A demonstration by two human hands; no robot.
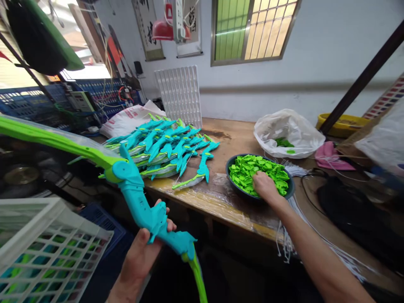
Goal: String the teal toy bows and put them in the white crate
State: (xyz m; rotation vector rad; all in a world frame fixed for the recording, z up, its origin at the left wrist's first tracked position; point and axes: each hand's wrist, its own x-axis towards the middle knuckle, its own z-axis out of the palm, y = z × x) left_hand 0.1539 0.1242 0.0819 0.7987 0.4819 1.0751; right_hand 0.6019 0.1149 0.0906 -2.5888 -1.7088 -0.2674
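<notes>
My left hand [142, 254] is wrapped round the blue grip of a toy bow [134, 200]. The bow has bright green limbs and is held tilted in front of the bench. At the dark bowl [229, 177], my right hand [264, 185] reaches in with curled fingers. Small green plastic pieces [244, 168] fill that bowl, and my fingertips are down among them, so what they pinch is hidden. More blue and green toy bows [164, 143] lie in a heap on the bench, to the left of the bowl.
A white plastic bag [290, 126] with green pieces stands behind the bowl on the wooden bench [227, 126]. White cords [288, 244] hang over the front edge. At lower left is a white crate [59, 235] of bows. A pink cloth [333, 156] lies at right.
</notes>
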